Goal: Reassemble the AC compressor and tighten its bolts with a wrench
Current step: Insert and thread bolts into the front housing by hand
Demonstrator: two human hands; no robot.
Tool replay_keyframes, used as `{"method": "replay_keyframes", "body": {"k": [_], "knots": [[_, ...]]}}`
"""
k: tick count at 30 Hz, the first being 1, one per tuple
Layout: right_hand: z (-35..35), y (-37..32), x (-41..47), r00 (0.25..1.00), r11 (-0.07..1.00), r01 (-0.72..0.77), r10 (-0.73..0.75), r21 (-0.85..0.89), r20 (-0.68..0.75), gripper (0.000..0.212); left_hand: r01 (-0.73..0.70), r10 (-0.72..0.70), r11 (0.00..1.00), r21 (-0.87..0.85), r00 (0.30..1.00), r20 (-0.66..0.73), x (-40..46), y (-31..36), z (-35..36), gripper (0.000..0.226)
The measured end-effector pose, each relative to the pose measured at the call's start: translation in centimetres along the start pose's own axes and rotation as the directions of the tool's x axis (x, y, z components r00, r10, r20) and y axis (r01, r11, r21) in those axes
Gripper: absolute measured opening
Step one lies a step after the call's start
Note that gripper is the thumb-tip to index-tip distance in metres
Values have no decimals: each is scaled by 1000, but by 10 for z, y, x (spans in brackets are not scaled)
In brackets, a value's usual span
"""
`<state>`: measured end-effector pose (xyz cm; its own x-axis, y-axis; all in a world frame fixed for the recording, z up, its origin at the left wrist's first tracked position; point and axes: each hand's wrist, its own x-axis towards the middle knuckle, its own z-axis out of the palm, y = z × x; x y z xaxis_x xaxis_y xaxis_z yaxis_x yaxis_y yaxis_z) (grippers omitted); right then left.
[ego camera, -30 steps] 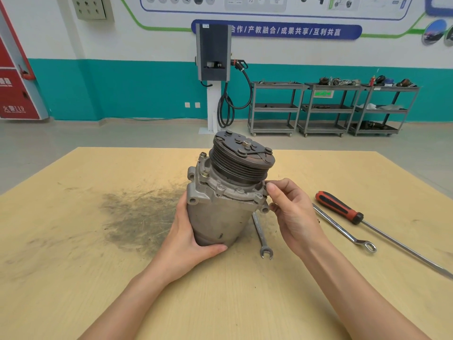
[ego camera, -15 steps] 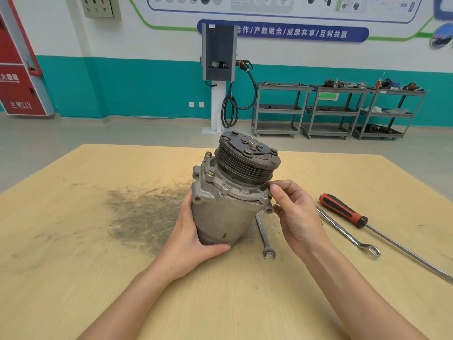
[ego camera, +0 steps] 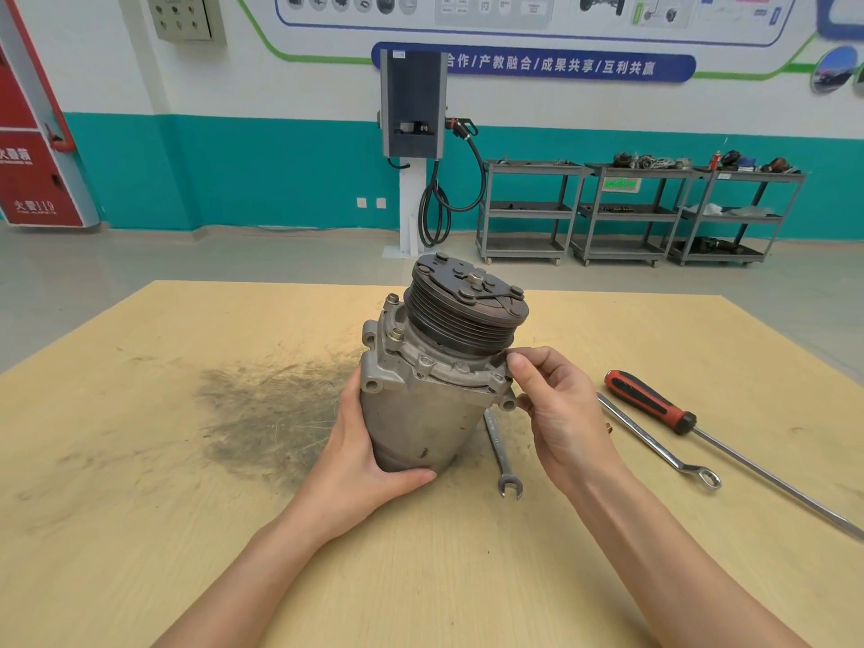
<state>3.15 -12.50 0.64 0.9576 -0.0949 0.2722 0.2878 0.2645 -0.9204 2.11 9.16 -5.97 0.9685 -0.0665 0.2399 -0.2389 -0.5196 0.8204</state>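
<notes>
Compressor: the AC compressor [ego camera: 435, 390] stands tilted on its rear end at dead centre of the plywood table [ego camera: 140, 530], pulley [ego camera: 467, 311] leaning toward 1 o'clock.
Left hand: left hand [ego camera: 369, 465] wraps the lower body from 8 o'clock, thumb across the bottom edge, holding it up.
Right hand: right hand [ego camera: 561, 413] is at the flange's 3 o'clock corner, thumb and forefinger pinched narrow on a bolt head, I'd guess; can't see what's between them.
What changed: not much tbh. Versus a second ago the compressor sits about the same, left hand same grip, right-hand fingertips have crept slightly along the flange. Reads to me like finger-starting a bolt, so wrench tightening is yet to come.
Tools: open-end wrench [ego camera: 502, 453] lies at 5 o'clock, partly under the body; a ring spanner [ego camera: 659, 449] and a red-and-black screwdriver [ego camera: 650, 402] lie out at 3 to 4 o'clock, untouched.
Stain: dark scuffed patch [ego camera: 271, 413] at 9 o'clock.
Writing: blue wall banner [ego camera: 533, 63] at 12 o'clock reads 合作/产教融合/成果共享/互利共赢. Red cabinet [ego camera: 28, 170] at 10 o'clock shows "119". No brand readable on the compressor.
</notes>
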Motion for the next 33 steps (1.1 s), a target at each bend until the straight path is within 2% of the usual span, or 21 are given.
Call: {"method": "replay_keyframes", "body": {"k": [7,9,10,12,13,15,17,20,24,29,33], "knots": [[-17,-12,5,997,990,-14,24,-137,70,8,-1,1,1000,-13,1000,5,1,-1,0,126],[-37,-21,12,999,970,24,-30,-243,-19,8,-1,1,1000,-15,1000,7,2,-2,-1,129],[-50,-24,15,993,933,44,-80,-357,-87,8,-2,2,1000,-14,1000,5,2,-2,-1,129],[-77,-26,20,975,756,-6,-142,-655,-172,9,-8,8,1000,-16,1000,2,2,-4,-1,129],[-90,-24,22,977,623,-72,-115,-779,-182,9,-10,10,1000,-19,1000,2,2,-4,-1,129],[-111,-16,23,979,376,-196,18,-906,-204,8,-12,12,1000,-22,1000,0,3,-4,-1,130],[-125,-10,24,966,252,-253,109,-934,-233,9,-7,7,1000,-20,1000,-1,3,-4,-1,133],[-131,-7,27,958,187,-273,148,-944,-248,9,-13,13,999,-31,1000,-5,3,-4,-1,136],[-128,-3,28,958,189,-262,166,-946,-232,6,-26,25,1000,-17,1000,-6,3,-4,-1,132],[-121,4,25,964,103,-234,152,-967,-218,15,-24,23,1000,-20,1000,-4,2,-3,-1,130],[-119,8,26,966,100,-247,104,-964,-236,14,-34,34,999,-41,999,4,2,0,-1,128]]}}
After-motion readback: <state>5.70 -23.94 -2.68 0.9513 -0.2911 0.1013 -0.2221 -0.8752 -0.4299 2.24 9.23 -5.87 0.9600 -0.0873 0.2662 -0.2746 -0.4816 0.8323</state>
